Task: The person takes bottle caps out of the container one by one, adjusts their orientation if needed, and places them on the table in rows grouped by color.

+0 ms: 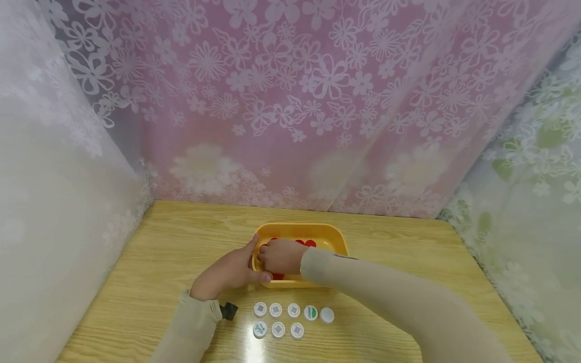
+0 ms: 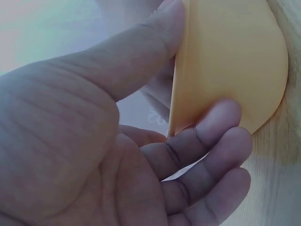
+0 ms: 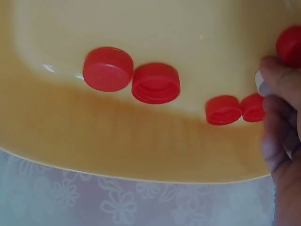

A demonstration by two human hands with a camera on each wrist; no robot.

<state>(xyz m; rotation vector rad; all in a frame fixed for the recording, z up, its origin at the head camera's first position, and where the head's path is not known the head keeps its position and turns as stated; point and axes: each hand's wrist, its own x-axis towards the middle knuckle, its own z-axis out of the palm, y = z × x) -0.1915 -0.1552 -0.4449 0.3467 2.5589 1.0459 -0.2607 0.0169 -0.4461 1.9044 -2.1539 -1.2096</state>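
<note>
A yellow plastic tub [image 1: 317, 227] sits on the table with several red bottle caps [image 1: 310, 243] inside. My left hand [image 1: 224, 275] grips the tub's left end. In the left wrist view, its thumb [image 2: 141, 52] lies over the rim and its fingers [image 2: 221, 122] press the outer wall. Down inside the tub, my right hand [image 1: 283, 256] pinches a white bottle cap [image 3: 261, 84] between thumb and fingertips. Red caps lie close around those fingers in the right wrist view, two [image 3: 223, 110] just beside them and a pair [image 3: 108, 69] farther off.
In front of the tub, several white bottle caps [image 1: 275, 310] lie on the wooden table [image 1: 195, 227] in two rows, some with printed marks. Floral curtains [image 1: 290, 126] hang behind and along both sides. A small black block [image 1: 229, 311] is at the left sleeve cuff.
</note>
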